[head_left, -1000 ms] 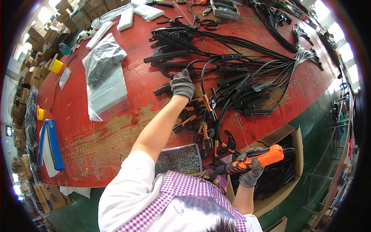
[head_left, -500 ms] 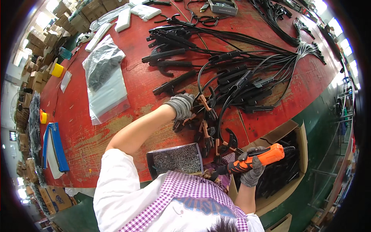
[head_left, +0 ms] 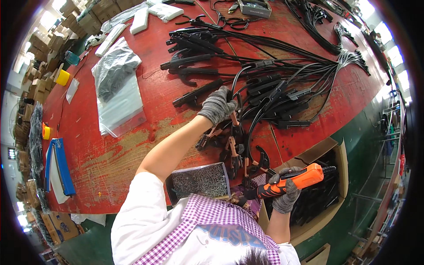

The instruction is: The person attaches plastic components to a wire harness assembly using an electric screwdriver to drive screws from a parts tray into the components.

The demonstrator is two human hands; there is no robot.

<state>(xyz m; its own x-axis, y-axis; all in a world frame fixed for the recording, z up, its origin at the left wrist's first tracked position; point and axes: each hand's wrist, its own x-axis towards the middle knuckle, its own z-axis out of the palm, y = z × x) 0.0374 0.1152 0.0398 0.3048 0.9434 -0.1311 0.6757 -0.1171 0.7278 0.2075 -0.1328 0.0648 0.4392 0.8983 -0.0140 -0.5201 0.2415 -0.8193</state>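
Observation:
My left hand, in a grey knit glove, is closed on a black cable just above a cluster of copper-coloured clamps with black parts. My right hand, gloved too, grips an orange-and-black electric screwdriver by its body. The tool lies slantwise, its black front end toward my apron; its tip is hard to make out. Beside my left forearm, an open box of small screws sits at the near table edge. Beyond the left hand lie several black-handled holders on cables.
Long black cables fan across the red table to a bundle at the right. Plastic bags lie at the left, near a blue-and-white piece. A cardboard box of black parts stands beside my right hand.
My left hand has moved up and right from beside the clamps to the black cable above them and closed on it. My right hand and the screwdriver have hardly moved.

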